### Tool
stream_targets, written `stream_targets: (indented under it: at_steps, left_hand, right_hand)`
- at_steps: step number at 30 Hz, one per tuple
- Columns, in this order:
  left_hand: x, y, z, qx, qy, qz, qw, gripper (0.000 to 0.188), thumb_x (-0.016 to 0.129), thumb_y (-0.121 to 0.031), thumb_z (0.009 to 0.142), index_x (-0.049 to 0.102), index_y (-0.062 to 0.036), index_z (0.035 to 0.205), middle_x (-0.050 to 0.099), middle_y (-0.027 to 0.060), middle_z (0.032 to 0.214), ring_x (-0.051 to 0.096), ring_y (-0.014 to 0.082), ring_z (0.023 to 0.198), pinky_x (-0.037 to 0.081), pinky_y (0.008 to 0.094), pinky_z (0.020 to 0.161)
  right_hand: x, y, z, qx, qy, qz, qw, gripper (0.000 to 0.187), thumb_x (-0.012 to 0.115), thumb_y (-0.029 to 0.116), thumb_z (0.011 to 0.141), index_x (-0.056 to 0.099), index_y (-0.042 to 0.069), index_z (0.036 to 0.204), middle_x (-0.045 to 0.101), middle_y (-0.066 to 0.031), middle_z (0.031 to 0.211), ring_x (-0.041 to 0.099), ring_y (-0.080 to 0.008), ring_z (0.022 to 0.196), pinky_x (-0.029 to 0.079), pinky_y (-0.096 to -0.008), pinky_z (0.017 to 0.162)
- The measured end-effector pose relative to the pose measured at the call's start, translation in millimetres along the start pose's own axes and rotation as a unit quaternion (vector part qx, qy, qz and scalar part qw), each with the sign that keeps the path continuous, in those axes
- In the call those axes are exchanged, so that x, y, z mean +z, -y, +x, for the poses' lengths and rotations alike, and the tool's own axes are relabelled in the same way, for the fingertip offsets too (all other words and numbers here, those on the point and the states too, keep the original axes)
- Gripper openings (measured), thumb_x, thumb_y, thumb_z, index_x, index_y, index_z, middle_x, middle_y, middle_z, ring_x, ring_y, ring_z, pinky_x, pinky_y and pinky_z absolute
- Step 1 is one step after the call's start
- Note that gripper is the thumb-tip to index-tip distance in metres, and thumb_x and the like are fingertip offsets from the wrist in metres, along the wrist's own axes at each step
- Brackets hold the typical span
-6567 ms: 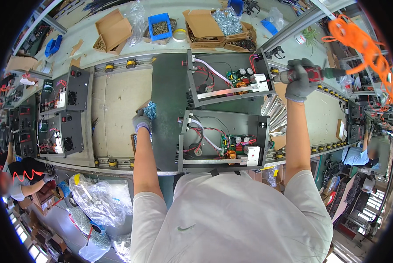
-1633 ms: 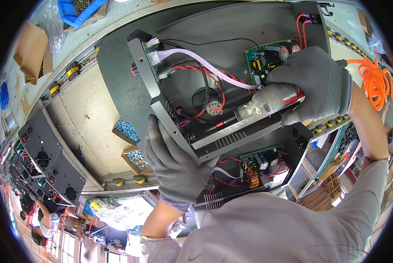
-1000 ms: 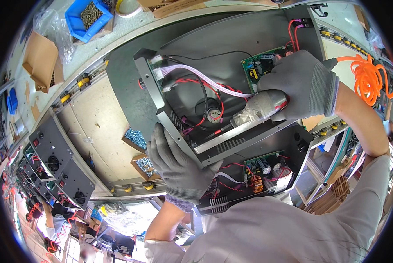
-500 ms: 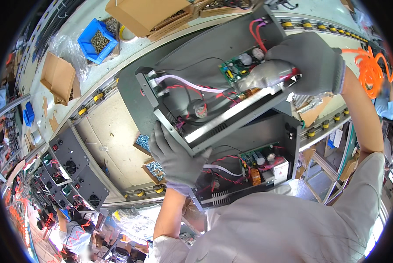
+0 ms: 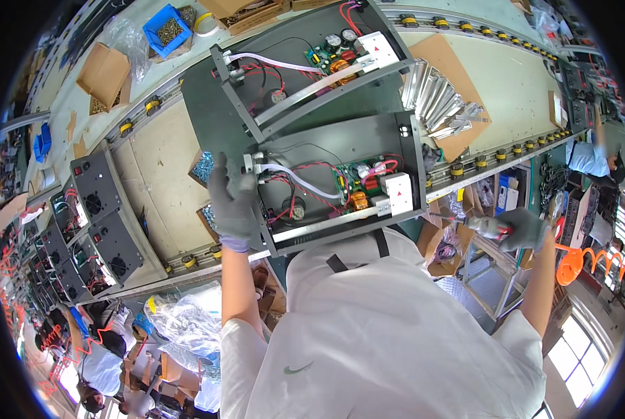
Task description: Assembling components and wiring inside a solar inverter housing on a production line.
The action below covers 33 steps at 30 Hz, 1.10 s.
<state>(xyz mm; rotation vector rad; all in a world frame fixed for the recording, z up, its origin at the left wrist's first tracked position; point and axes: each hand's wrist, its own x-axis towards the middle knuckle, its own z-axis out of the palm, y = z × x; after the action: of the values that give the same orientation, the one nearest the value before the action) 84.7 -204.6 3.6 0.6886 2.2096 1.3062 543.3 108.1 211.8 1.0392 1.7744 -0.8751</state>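
Two dark metal chassis lie on a dark green board: the near chassis (image 5: pixel 340 143) and, beyond it, the far chassis (image 5: pixel 312 28). Each holds a green circuit board, wires and a white box; a bright metal strip (image 5: pixel 319 232) runs along the near one's front. My left hand (image 5: pixel 234 204), in a grey glove, is at the near chassis's left end, its fingers stretched out and apart. Whether it touches the metal I cannot tell. Out to the right, away from both chassis, my gloved right hand (image 5: pixel 525 230) is closed round a power screwdriver (image 5: pixel 488 226), its bit pointing left.
Silvery metal strips (image 5: pixel 434 98) lie on cardboard right of the chassis. Boxes of blue screws (image 5: pixel 203 167) stand at the left, and a blue bin (image 5: pixel 167 31) of fasteners farther back. Roller rails (image 5: pixel 480 162) edge the bench. An orange coiled hose (image 5: pixel 570 265) hangs at right.
My right hand has drawn the screwdriver from the far chassis out to the right and nearer me. My left hand has left that chassis's corner for the near one's left end. The view has shifted.
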Motion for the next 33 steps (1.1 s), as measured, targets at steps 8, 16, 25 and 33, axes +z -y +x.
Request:
stream_targets:
  at_steps: [8, 16, 25, 33]
  left_hand:
    - [42.6, -48.1, 14.0, -0.052, -0.059, 0.319, 0.944, 0.065, 0.075, -0.043, 0.076, 0.059, -0.0043, 0.126, 0.056, 0.0224, 0.127, 0.054, 0.0398, 0.116, 0.044, 0.0479, 0.097]
    - [52.1, -8.2, 42.2, -0.019, -0.068, 0.389, 0.919, 0.046, 0.072, -0.041, 0.075, 0.065, -0.0024, 0.1, 0.065, 0.0202, 0.101, 0.062, 0.0382, 0.097, 0.048, 0.0471, 0.085]
    - [51.3, -24.0, 37.1, -0.05, -0.043, 0.397, 0.916, 0.057, 0.07, -0.05, 0.077, 0.064, -0.002, 0.106, 0.064, 0.0199, 0.107, 0.064, 0.0377, 0.099, 0.05, 0.0469, 0.086]
    - [51.5, -18.3, 39.4, -0.054, -0.036, 0.419, 0.906, 0.058, 0.069, -0.053, 0.078, 0.065, -0.004, 0.11, 0.065, 0.0199, 0.108, 0.064, 0.0377, 0.099, 0.05, 0.0462, 0.085]
  right_hand:
    - [135.6, -67.5, 73.8, 0.158, 0.074, -0.142, 0.974, 0.052, 0.079, 0.033, 0.06, 0.074, 0.015, 0.108, 0.073, -0.0115, 0.1, 0.07, -0.0281, 0.094, 0.055, -0.0372, 0.085]
    - [191.3, -84.8, 141.2, 0.196, -0.082, -0.079, 0.974, 0.053, 0.069, 0.052, 0.075, 0.072, 0.017, 0.114, 0.072, -0.0114, 0.106, 0.069, -0.0289, 0.097, 0.054, -0.0399, 0.086]
    - [203.4, -103.2, 201.8, 0.275, -0.108, -0.067, 0.953, 0.072, 0.05, 0.07, 0.086, 0.07, 0.008, 0.116, 0.07, -0.0172, 0.112, 0.068, -0.0326, 0.103, 0.052, -0.0424, 0.089]
    - [217.7, -89.5, 228.9, 0.265, -0.083, -0.054, 0.959, 0.069, 0.05, 0.067, 0.087, 0.071, 0.008, 0.116, 0.07, -0.0171, 0.113, 0.068, -0.0321, 0.104, 0.053, -0.0424, 0.089]
